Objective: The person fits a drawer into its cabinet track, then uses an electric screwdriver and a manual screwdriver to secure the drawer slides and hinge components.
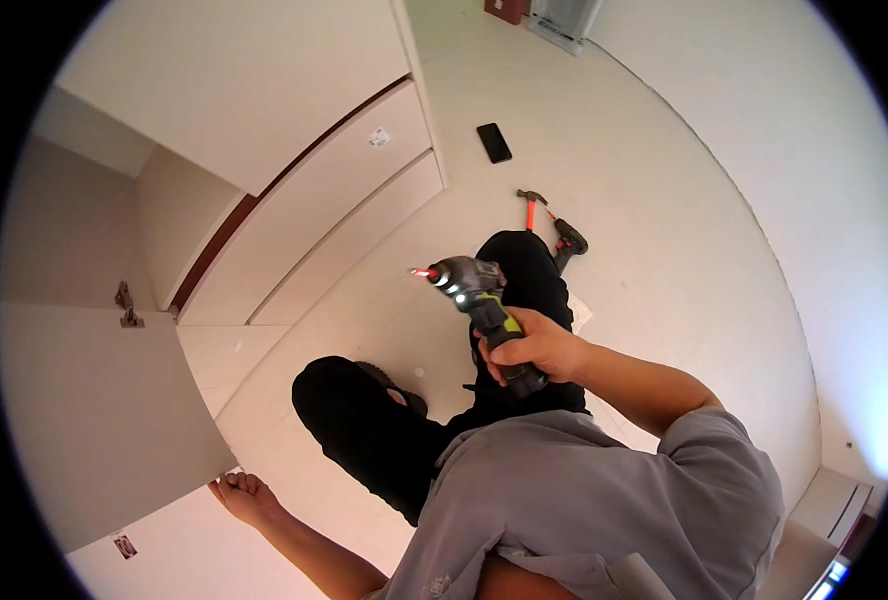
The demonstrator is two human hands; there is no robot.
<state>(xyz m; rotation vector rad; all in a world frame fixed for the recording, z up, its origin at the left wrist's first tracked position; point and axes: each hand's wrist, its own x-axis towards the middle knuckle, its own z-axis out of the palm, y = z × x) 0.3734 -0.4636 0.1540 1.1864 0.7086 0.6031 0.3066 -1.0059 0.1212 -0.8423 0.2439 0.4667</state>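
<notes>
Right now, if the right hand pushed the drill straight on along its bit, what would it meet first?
The right hand aims the cordless drill up-left. Nothing lies just ahead of the bit; the line seems to reach the lower drawer fronts of the white cabinet first, though depth is unclear.

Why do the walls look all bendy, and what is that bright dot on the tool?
In the head view, the fisheye lens curves straight edges such as the cabinet door toward the black round rim; the bright dot is a small lamp glowing on the front of the power drill held in the right hand; daylight is soft, shadows faint, and the left hand looks sharp.
</notes>
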